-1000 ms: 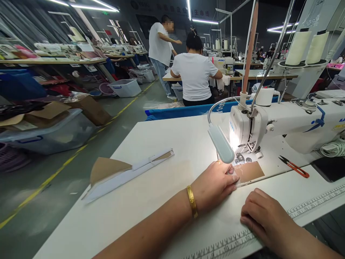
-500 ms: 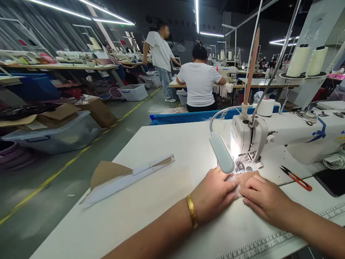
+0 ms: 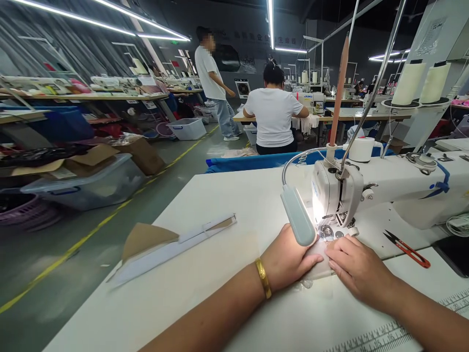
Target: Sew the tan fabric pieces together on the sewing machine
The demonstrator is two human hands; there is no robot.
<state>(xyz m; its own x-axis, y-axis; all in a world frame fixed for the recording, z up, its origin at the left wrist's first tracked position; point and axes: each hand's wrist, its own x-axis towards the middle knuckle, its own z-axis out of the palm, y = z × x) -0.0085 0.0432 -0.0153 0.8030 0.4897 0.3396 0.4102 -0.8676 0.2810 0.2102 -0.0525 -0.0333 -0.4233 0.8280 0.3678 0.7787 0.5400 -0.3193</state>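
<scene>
My left hand [image 3: 289, 259], with a gold bangle at the wrist, lies on a pale, thin piece of material [image 3: 321, 268] in front of the sewing machine [image 3: 335, 190]. The lamp head [image 3: 298, 215] hides some of its fingertips; its thumb is stretched out and apart. Beside it on the right, my right hand [image 3: 357, 269] has its fingers bent together at the edge of the same material, close to the presser foot. Whether those fingers pinch it is hidden. A small clear, crumpled bit [image 3: 306, 283] shows below my left wrist.
Red-handled snips [image 3: 407, 249] and a dark flat object [image 3: 452, 254] lie on the right. Folded white and brown card pieces [image 3: 172, 249] lie left on the white table [image 3: 220, 308]. A seated person [image 3: 274, 112] and a standing person [image 3: 216, 83] are beyond.
The brown piece between my hands no longer shows, and more pale material is visible. My left hand has flattened and its thumb has spread. The standing person has turned and lowered an arm.
</scene>
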